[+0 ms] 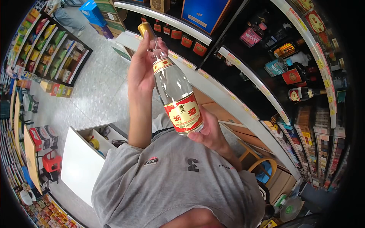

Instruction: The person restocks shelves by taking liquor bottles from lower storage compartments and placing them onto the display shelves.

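A clear glass liquor bottle [175, 89] with a gold cap and a red and cream label is held tilted in front of my chest. Its cap points to the upper left and its base is toward me. My left hand [146, 62] wraps around the neck just below the cap, the thumb lying along it. Under the base, my right hand [209, 131] supports the bottle, with its thumb at the bottom edge. The label faces up toward the camera. Some fingers of both hands are hidden behind the glass.
Shelves [251, 93] of bottles curve along the right, with a blue box [205, 14] above. A white counter [81, 163] with an open-topped compartment stands at left. Snack racks [49, 47] are farther off. A wooden chair [262, 163] is at lower right.
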{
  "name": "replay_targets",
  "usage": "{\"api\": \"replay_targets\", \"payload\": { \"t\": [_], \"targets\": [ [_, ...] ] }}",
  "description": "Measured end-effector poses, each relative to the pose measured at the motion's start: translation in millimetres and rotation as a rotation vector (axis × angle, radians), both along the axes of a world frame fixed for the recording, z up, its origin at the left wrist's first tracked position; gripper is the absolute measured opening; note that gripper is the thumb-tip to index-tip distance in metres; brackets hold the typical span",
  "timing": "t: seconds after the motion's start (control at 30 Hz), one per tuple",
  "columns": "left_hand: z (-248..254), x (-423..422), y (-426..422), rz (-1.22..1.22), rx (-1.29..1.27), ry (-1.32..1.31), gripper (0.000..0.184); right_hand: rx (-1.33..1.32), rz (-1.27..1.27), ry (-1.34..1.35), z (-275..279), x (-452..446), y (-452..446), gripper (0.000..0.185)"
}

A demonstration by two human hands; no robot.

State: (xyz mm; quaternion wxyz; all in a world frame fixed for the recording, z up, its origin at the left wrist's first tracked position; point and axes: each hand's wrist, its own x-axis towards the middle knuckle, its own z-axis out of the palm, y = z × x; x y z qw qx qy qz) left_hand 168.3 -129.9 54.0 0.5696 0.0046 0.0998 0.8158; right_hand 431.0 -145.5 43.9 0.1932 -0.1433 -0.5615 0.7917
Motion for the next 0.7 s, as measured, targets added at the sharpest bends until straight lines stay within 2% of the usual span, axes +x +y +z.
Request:
{"api": "replay_targets", "payload": {
  "t": [0.1,0.17,0.23,0.3,0.33,0.4,0.43,0.5,0.53,0.57,0.63,0.67,0.7],
  "targets": [
    [-1,-3,3,-0.059,0.033,-0.014,0.031,0.028,-0.032,0.012,-2,-1,-4,0.081],
    [-3,-3,7,-0.075,0.093,-0.006,0.042,0.054,-0.067,0.019,-1,-1,-6,0.083],
    [-3,-5,10,-0.155,0.178,-0.042,0.041,0.079,-0.103,0.026,-8,-1,-9,0.084],
    [1,-2,15,-0.236,0.264,-0.08,0.04,-0.089,-0.146,0.051,-28,-1,-11,0.086],
    [8,4,16,-0.21,0.347,-0.06,0.04,-0.085,-0.163,0.056,-29,-3,-9,0.086],
    [15,16,23,-0.252,0.576,-0.075,0.039,-0.967,0.215,0.516,-27,-6,0,0.094],
    [18,23,31,-0.273,0.584,-0.074,0.039,-0.952,0.202,0.529,-36,-11,1,0.094],
    [22,40,47,-0.224,0.727,-0.169,0.041,-0.988,0.418,0.807,-53,-30,0,0.1],
    [21,47,55,-0.321,0.804,-0.223,0.042,-1.155,0.395,0.753,-46,-29,-5,0.101],
    [21,53,59,-0.355,0.744,-0.227,0.047,-1.153,0.38,0.758,-38,-27,-6,0.101],
    [13,61,67,-0.232,0.533,0.046,0.052,-0.599,0.097,0.411,-21,-26,-3,0.099],
    [5,60,66,-0.188,0.49,0.287,0.054,-0.552,0.08,0.366,-32,-24,3,0.09],
    [4,57,63,-0.18,0.487,0.287,0.054,-0.556,0.086,0.362,-23,-26,5,0.09]
  ]
}}
